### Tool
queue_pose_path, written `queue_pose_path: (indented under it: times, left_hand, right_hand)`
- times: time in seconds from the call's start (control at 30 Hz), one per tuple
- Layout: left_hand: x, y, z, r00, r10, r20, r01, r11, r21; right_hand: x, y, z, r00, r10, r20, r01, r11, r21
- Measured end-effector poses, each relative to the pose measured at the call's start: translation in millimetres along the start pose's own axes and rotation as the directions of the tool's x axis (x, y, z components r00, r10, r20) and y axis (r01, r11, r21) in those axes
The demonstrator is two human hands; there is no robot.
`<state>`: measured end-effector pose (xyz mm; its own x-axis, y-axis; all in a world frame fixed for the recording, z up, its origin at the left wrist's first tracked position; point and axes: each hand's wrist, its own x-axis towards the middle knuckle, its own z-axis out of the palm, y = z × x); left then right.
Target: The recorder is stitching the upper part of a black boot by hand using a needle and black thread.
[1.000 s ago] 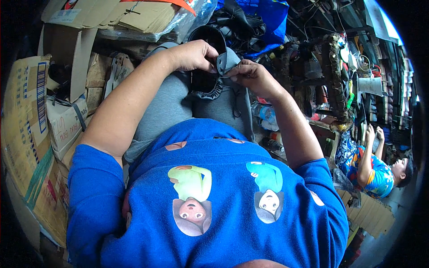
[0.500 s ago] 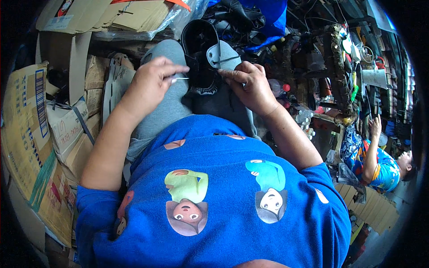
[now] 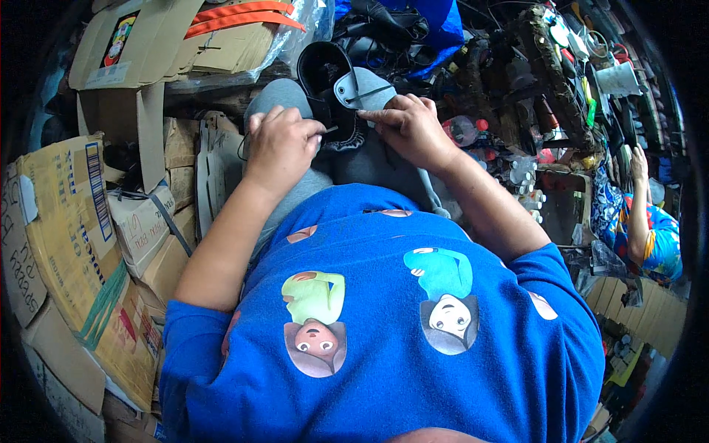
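Note:
A black shoe [image 3: 325, 68] rests between my knees, its dark opening facing up and a grey flap with an eyelet [image 3: 343, 91] folded out at its right. Stitching runs along the shoe's near edge. My left hand [image 3: 282, 144] is closed, with a thin, pointed, needle-like metal tool [image 3: 330, 130] sticking out of its fingers toward the shoe. A thin dark strand loops beside that hand. My right hand [image 3: 413, 129] pinches the shoe's edge just below the grey flap. A thin dark cord [image 3: 373, 94] crosses the flap to these fingers.
Cardboard boxes [image 3: 74, 214] are stacked at the left, with orange strips [image 3: 240, 13] on flattened cardboard behind. More black shoes [image 3: 384, 33] lie beyond my knees by a blue sheet [image 3: 447, 37]. Bottles [image 3: 467, 131] and a cluttered shelf stand right; another person [image 3: 650, 229] sits beyond.
My left hand has turned and moved closer to the shoe's near edge, bringing the needle-like tool's tip to it. My right hand keeps its pinch. The view has shifted slightly.

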<state>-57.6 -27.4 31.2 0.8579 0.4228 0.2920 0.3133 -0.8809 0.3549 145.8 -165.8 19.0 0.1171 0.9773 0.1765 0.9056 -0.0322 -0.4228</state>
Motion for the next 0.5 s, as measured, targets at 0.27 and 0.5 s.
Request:
queue_pose_path:
  times: [0.27,0.5]
  left_hand:
    - [6.9,-1.8,5.4,0.995,-0.102,-0.017,0.067,0.763,-0.643]
    - [-7.6,2.2,1.8,0.999,-0.044,0.025,0.046,0.997,-0.066]
  right_hand:
    - [23.1,28.9,-11.6,0.962,-0.011,0.274,-0.108,0.905,0.412]
    - [17.3,2.0,-25.4,0.972,-0.137,0.192,0.14,0.99,-0.003]
